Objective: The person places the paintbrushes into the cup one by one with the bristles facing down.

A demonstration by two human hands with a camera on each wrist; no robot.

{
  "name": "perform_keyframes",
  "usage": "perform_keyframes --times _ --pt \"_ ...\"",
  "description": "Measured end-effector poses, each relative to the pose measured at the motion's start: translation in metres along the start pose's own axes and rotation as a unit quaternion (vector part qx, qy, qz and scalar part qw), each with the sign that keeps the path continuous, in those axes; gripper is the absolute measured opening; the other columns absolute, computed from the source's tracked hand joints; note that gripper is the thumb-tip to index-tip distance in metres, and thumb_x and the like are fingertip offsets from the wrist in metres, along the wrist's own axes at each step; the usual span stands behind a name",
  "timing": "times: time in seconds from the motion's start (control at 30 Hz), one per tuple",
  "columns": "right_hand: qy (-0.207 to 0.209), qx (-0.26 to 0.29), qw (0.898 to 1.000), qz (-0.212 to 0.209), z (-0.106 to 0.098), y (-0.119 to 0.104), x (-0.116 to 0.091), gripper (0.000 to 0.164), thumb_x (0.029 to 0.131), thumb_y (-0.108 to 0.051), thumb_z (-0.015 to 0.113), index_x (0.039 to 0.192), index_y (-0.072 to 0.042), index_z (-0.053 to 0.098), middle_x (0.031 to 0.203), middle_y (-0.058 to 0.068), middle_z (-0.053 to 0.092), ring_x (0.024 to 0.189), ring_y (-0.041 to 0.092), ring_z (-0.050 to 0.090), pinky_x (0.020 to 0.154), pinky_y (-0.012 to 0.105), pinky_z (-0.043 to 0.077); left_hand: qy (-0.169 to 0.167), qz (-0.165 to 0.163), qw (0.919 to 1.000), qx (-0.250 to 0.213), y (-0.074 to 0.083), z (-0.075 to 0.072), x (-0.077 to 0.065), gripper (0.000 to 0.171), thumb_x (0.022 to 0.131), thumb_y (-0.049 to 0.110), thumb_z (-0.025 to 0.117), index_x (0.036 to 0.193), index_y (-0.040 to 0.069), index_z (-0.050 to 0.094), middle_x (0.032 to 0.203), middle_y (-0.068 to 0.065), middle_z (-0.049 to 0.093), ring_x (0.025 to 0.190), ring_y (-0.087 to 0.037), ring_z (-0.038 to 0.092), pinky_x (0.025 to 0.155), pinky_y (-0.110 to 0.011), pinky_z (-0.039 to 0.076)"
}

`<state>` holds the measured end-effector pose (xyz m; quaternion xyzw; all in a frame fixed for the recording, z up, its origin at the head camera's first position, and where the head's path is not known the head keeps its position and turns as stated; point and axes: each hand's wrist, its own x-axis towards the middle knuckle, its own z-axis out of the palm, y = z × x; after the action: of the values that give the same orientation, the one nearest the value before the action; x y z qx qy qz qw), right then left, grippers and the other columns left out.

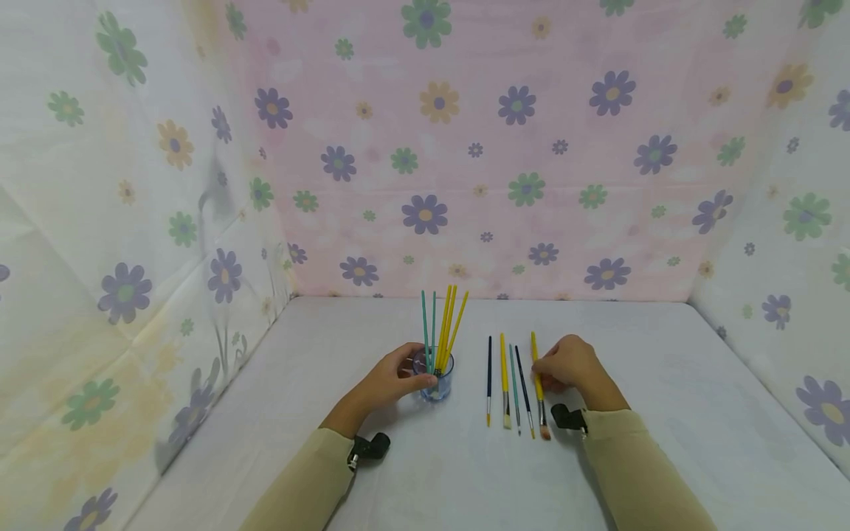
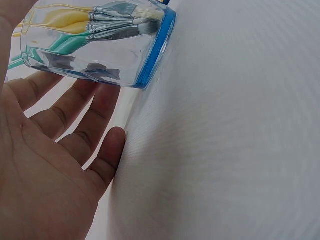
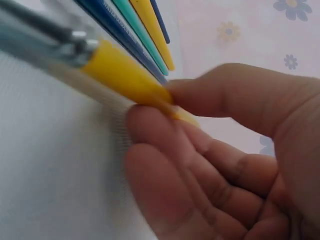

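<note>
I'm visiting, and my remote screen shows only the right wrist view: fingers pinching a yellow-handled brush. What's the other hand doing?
Observer: The left hand is holding a transparent, round, blue-bottomed cup.
Visitor: Oh! Is there anything inside it?
Observer: Yes, two thin teal-handled paintbrushes and three thin yellow-handled paintbrushes.
Visitor: And the brush I'm seeing runs off my picture. What's at its end?
Observer: In the head view, the yellow-handled brush with a silvery metal collar, pinched by the right hand, ends in reddish-brown bristles.
</note>
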<state>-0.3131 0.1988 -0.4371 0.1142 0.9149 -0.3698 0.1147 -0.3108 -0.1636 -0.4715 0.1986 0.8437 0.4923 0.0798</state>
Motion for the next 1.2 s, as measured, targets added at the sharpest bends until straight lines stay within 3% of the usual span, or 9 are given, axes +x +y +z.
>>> perform_keyframes --times 0.57,0.67,0.87,1.2 --pt "0.038 0.116 0.991 -0.060 -0.011 -0.012 -0.005 0.038 0.093 -0.028 0.074 0.115 0.003 0.070 0.094 0.014 0.076 0.073 0.017 0.074 0.071 0.033 0.065 -0.012 0.011 0.9999 0.003 0.003 0.002 0.001 0.068 0.090 0.052 0.077 0.146 0.020 0.052 0.126 0.001 0.064 0.117 -0.019 0.062 0.107 -0.045 0.050" --pt "0.048 0.137 0.987 -0.072 -0.012 -0.017 -0.008 0.038 0.094 -0.031 0.073 0.116 0.001 0.070 0.097 0.014 0.075 0.075 0.018 0.074 0.071 0.031 0.064 -0.016 0.008 0.9998 -0.005 0.004 0.001 0.000 0.071 0.091 0.050 0.077 0.149 0.019 0.050 0.133 -0.001 0.063 0.123 -0.022 0.061 0.111 -0.047 0.048" --pt "0.064 0.183 0.976 -0.097 -0.016 -0.027 -0.015 0.035 0.095 -0.028 0.071 0.117 -0.001 0.069 0.102 0.016 0.075 0.090 0.033 0.077 0.071 0.031 0.064 -0.029 0.001 0.9988 -0.040 0.006 0.000 -0.001 0.076 0.097 0.043 0.072 0.157 0.010 0.040 0.154 -0.011 0.053 0.141 -0.030 0.053 0.119 -0.050 0.040" --pt "0.086 0.228 0.960 -0.140 -0.024 -0.039 -0.029 0.032 0.097 -0.026 0.069 0.117 0.000 0.068 0.105 0.018 0.074 0.087 0.025 0.077 0.073 0.029 0.064 -0.053 0.012 0.9961 -0.069 0.006 -0.003 -0.001 0.068 0.099 0.026 0.068 0.155 0.000 0.041 0.150 -0.016 0.056 0.140 -0.030 0.054 0.119 -0.050 0.041"
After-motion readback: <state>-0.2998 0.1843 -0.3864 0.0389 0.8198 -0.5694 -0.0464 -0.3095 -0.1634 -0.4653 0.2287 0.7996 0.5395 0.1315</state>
